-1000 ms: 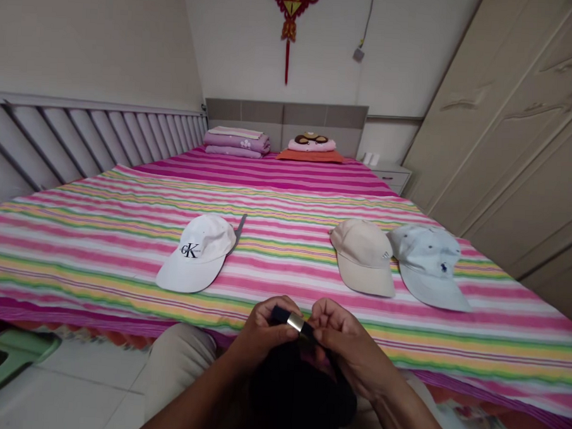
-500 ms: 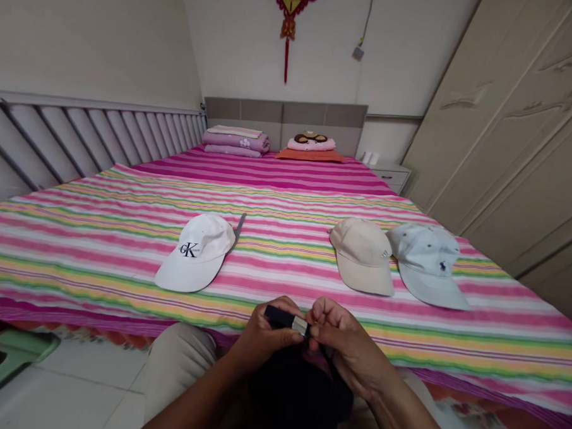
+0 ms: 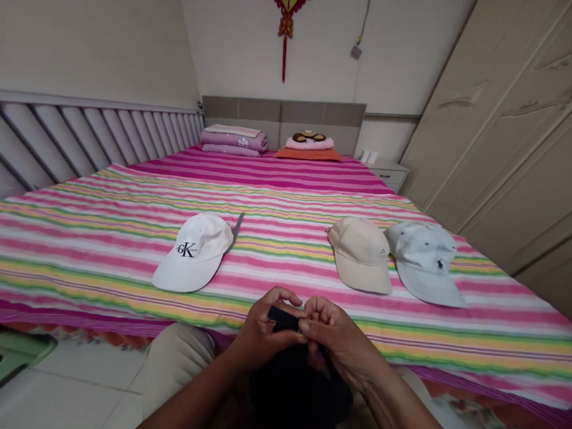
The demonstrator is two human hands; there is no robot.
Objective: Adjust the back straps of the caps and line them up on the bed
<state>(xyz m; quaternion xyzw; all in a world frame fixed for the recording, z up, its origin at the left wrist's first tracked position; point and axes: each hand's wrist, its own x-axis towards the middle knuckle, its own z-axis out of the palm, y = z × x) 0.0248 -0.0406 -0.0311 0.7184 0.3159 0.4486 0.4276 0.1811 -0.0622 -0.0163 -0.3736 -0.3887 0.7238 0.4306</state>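
A black cap (image 3: 297,392) lies in my lap, low in the middle of the view. My left hand (image 3: 262,330) and my right hand (image 3: 340,340) meet above it, both pinching its dark back strap (image 3: 284,318). The metal buckle is hidden under my fingers. On the striped bed (image 3: 286,202) ahead lie three caps: a white cap with a black logo (image 3: 194,251) at the left, a beige cap (image 3: 362,254) and a pale blue cap (image 3: 426,262) side by side at the right.
Folded purple bedding (image 3: 233,139) and a pink pillow on an orange one (image 3: 309,146) lie at the headboard. A wardrobe (image 3: 521,136) fills the right side, a nightstand (image 3: 387,171) stands beside the bed, and a green stool (image 3: 5,357) sits on the floor at left.
My fingers have closed in over the strap, covering the silver buckle that showed before. The strap end now sticks out shorter to the left. The caps on the bed have not moved.
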